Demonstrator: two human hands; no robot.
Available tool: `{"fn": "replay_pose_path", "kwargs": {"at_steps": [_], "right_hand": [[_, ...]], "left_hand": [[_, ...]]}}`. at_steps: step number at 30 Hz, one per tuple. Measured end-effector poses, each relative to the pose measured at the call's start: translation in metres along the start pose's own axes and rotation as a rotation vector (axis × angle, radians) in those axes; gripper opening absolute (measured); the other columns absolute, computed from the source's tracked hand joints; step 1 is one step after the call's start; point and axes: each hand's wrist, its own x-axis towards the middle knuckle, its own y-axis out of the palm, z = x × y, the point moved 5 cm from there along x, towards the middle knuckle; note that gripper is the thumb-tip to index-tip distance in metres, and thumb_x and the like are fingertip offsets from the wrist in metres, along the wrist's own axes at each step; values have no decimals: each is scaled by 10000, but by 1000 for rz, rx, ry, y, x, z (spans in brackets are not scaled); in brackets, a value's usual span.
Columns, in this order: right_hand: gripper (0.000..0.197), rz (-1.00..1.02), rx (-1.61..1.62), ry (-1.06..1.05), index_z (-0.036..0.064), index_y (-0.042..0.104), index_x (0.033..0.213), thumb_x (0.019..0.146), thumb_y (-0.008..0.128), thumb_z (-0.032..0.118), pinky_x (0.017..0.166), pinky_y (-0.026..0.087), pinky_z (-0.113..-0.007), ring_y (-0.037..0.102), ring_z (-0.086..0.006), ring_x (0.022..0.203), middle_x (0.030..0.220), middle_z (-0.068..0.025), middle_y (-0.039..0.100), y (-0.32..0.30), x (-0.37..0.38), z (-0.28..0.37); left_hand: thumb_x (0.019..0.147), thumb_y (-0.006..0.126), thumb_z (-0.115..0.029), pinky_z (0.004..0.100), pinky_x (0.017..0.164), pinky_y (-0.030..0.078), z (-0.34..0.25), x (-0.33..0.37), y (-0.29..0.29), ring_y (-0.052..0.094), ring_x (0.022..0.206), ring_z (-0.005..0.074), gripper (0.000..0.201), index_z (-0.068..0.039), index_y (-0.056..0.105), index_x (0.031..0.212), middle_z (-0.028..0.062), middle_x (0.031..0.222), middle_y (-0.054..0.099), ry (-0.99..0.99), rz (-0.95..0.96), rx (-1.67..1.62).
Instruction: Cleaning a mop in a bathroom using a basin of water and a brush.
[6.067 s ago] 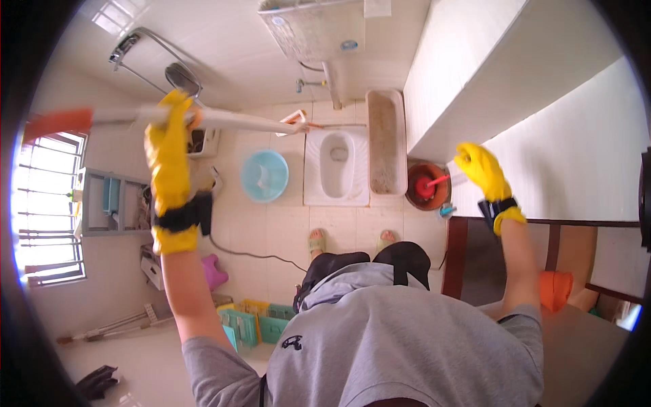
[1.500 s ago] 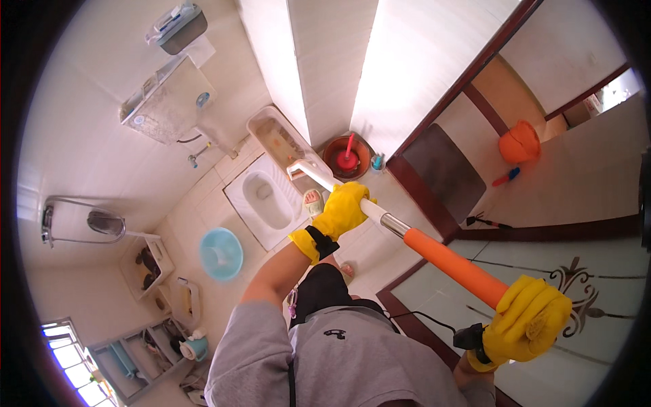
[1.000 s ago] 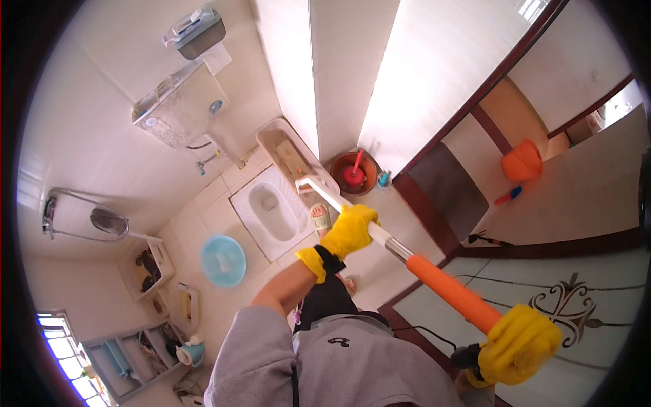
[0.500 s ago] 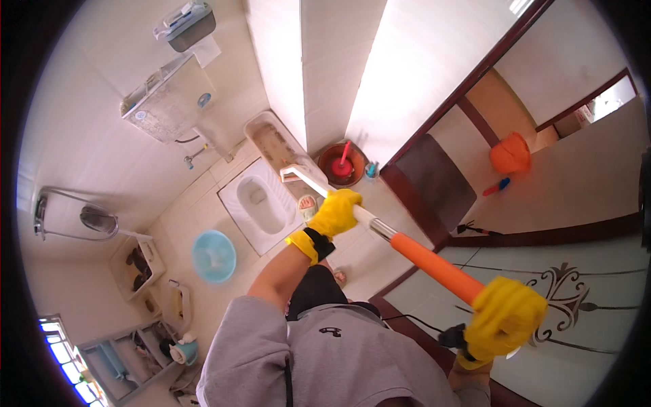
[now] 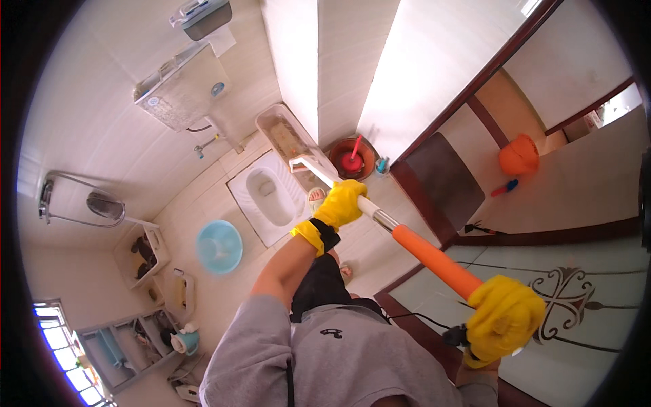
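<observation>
1. The head of the long-handled mop (image 5: 407,237) is hard to make out: only a pale flat piece is showing at its far end, just beside the squat toilet pan (image 5: 266,198), and what it is touching cannot be told.
2. The near end of the handle is disappearing inside the right hand (image 5: 505,319), so its tip is hidden.
3. The person's legs and one foot are mostly lying out of sight under the grey sweatshirt (image 5: 332,359) and the left forearm.
4. The shelves by the window at the lower left are sitting too small and bent by the lens to tell what they are carrying.
5. The left hand (image 5: 342,202), in a yellow rubber glove, is wrapping its fingers closed around the white upper part of the handle, the shaft passing through the fist.
6. The right hand, also gloved in yellow, is clenching around the orange grip at the handle's near end.
7. The mop is slanting from the right hand at the lower right up towards the toilet pan near the tiled floor's middle, with both fists well apart along it.
8. A blue basin (image 5: 219,246) is sitting on the floor left of the pan; a red plunger (image 5: 350,161) is standing in a brown bucket by the wall corner.
</observation>
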Motion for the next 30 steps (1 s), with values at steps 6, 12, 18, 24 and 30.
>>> {"fn": "replay_pose_path", "kwargs": {"at_steps": [6,12,18,24,30], "right_hand": [[320,-121,192,-86,59,443,868,1021,442,339,598,559,-393,604,-249,628,731,-105,575,-13,32,19],[635,-213,199,-140,2,548,1029,974,478,631,712,533,-413,601,-239,705,851,-135,616,25,57,17],[342,-154,17,-23,-19,565,1274,1102,393,222,1051,458,-370,630,-258,1149,1281,-149,636,47,61,-86],[349,-402,398,341,-16,624,1135,1076,499,305,920,514,-320,671,-171,984,1038,-95,702,114,24,-250],[443,-347,301,703,-13,640,1003,1011,597,428,759,523,-319,680,-194,821,855,-114,706,177,-23,-329]], "left_hand": [[709,789,-112,433,764,527,-23,32,-13,666,872,369,233,-88,687,917,148,882,688,5,45,-38],[729,786,-121,444,775,528,1,47,-37,664,890,377,241,-93,685,946,150,916,693,58,57,-60],[893,720,-159,404,752,539,67,72,-129,690,857,326,183,-31,673,1014,161,907,706,271,22,45],[946,680,-136,317,887,514,27,87,-261,664,938,186,159,-19,644,1046,87,1011,707,-86,-3,-320],[970,660,-190,365,887,526,30,96,-302,658,878,226,212,9,637,1040,127,944,684,-30,-438,-441]]}}
